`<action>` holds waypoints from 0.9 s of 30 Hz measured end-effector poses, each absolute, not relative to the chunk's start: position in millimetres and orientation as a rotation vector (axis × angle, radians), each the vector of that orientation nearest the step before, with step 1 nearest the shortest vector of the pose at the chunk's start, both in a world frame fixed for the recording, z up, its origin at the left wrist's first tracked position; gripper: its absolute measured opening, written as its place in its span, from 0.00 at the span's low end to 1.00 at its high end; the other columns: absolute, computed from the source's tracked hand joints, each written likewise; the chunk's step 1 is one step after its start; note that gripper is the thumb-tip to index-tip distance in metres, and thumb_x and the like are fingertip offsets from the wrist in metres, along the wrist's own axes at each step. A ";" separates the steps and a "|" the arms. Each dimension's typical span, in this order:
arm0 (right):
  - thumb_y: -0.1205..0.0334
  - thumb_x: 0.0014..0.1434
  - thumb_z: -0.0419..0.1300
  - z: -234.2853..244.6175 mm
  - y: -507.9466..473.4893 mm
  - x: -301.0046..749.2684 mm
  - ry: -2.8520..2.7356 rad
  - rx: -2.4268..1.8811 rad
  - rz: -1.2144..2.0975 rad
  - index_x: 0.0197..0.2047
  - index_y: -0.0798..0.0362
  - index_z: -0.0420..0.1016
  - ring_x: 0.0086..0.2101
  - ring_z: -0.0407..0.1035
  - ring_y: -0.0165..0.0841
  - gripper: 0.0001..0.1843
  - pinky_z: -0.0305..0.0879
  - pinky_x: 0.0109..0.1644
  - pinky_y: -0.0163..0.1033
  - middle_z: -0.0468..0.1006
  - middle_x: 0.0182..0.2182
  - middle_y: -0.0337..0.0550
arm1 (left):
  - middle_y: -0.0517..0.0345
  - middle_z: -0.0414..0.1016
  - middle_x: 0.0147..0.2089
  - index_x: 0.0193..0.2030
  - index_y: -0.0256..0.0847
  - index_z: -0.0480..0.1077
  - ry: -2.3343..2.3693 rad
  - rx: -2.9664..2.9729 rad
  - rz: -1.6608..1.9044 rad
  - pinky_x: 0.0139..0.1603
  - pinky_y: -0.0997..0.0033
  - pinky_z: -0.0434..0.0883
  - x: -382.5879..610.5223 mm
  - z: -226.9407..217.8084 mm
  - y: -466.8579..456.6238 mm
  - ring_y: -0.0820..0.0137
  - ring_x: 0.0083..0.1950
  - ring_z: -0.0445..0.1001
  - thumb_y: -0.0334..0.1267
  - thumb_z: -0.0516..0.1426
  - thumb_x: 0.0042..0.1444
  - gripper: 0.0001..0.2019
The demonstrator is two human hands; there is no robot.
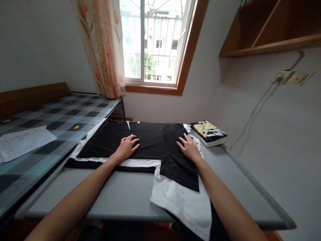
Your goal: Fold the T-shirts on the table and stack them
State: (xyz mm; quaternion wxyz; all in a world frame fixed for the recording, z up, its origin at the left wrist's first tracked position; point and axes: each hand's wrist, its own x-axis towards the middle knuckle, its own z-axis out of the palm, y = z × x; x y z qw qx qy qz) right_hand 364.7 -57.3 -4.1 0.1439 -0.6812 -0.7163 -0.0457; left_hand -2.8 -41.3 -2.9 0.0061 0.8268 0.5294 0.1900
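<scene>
A black T-shirt (150,139) lies spread sideways across the grey table, with one short sleeve pointing toward me. Under it, white cloth (180,192) shows along the edges and as a larger sleeve that hangs over the table's front edge. A further black layer (135,169) peeks out below the white one. My left hand (127,147) rests on the black fabric left of the middle, fingers spread. On the right, near the collar and shoulder, my right hand (190,147) lies flat on the shirt with its fingers apart.
A folded black, white and yellow garment (209,130) sits stacked at the table's back right. To the left is a bed with a checked cover (57,112) and a paper sheet (25,140). Cables (255,112) hang along the right wall beside the grey table (240,187).
</scene>
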 end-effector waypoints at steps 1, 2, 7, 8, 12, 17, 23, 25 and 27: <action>0.46 0.67 0.46 -4.5 -57.4 369.6 -2.000 -1.951 -0.180 0.63 0.53 0.68 0.67 0.48 0.48 0.29 0.46 0.67 0.55 0.57 0.68 0.53 | 0.47 0.65 0.65 0.58 0.44 0.71 1.627 2.596 0.590 0.66 0.49 0.56 -1.4 -3.0 -41.9 0.55 0.69 0.59 0.48 0.50 0.64 0.21; 0.47 0.67 0.46 -5.0 -57.4 374.8 -1.941 -1.941 -0.215 0.63 0.54 0.69 0.66 0.49 0.48 0.29 0.47 0.67 0.55 0.57 0.67 0.54 | 0.47 0.64 0.67 0.59 0.44 0.70 1.599 2.600 0.576 0.67 0.48 0.54 -0.1 -3.1 -42.4 0.55 0.70 0.56 0.49 0.50 0.65 0.21; 0.53 0.63 0.53 -8.0 -57.1 397.2 -1.755 -1.922 -0.168 0.56 0.56 0.75 0.58 0.63 0.47 0.23 0.59 0.61 0.50 0.67 0.61 0.57 | 0.49 0.62 0.68 0.62 0.45 0.67 1.538 2.599 0.492 0.68 0.46 0.52 3.2 -4.6 -43.1 0.56 0.70 0.57 0.50 0.48 0.66 0.23; 0.54 0.62 0.54 -7.7 -57.1 399.7 -1.712 -1.911 -0.164 0.52 0.55 0.77 0.56 0.65 0.46 0.21 0.61 0.59 0.49 0.69 0.58 0.57 | 0.49 0.62 0.68 0.63 0.45 0.67 1.541 2.599 0.489 0.68 0.46 0.52 3.2 -4.8 -43.1 0.56 0.70 0.57 0.50 0.48 0.66 0.23; 0.58 0.61 0.52 -2.8 -57.6 402.4 -1.577 -1.888 -0.192 0.42 0.56 0.79 0.44 0.70 0.41 0.17 0.65 0.51 0.44 0.75 0.44 0.54 | 0.48 0.63 0.68 0.63 0.45 0.67 1.542 2.597 0.499 0.68 0.46 0.53 2.1 -5.6 -43.1 0.56 0.70 0.57 0.50 0.49 0.65 0.23; 0.59 0.61 0.51 2.3 -60.1 397.4 -1.628 -1.919 -0.113 0.33 0.54 0.77 0.37 0.70 0.37 0.14 0.62 0.43 0.39 0.77 0.35 0.49 | 0.47 0.68 0.65 0.58 0.43 0.71 1.496 2.594 0.616 0.66 0.46 0.57 2.0 -2.9 -43.2 0.55 0.67 0.62 0.48 0.53 0.63 0.20; 0.56 0.61 0.54 -0.5 -61.2 389.7 -1.779 -2.042 0.009 0.31 0.52 0.75 0.34 0.69 0.36 0.13 0.57 0.37 0.38 0.77 0.33 0.45 | 0.51 0.75 0.56 0.51 0.43 0.74 1.040 2.647 0.821 0.59 0.59 0.66 35.8 10.5 -67.3 0.63 0.57 0.72 0.44 0.54 0.64 0.14; 0.56 0.61 0.55 -1.3 -61.1 388.6 -1.812 -2.047 0.003 0.31 0.51 0.75 0.35 0.69 0.36 0.11 0.57 0.37 0.37 0.77 0.33 0.45 | 0.51 0.74 0.56 0.52 0.44 0.74 0.837 2.670 0.765 0.58 0.62 0.67 52.7 14.8 -82.5 0.64 0.57 0.72 0.44 0.53 0.65 0.14; 0.56 0.61 0.55 -1.1 -61.0 388.1 -1.813 -2.054 0.005 0.32 0.51 0.75 0.35 0.68 0.35 0.11 0.56 0.37 0.37 0.77 0.33 0.44 | 0.52 0.74 0.57 0.52 0.44 0.73 0.680 2.694 0.683 0.58 0.63 0.66 66.9 18.4 -96.2 0.65 0.57 0.72 0.44 0.53 0.65 0.14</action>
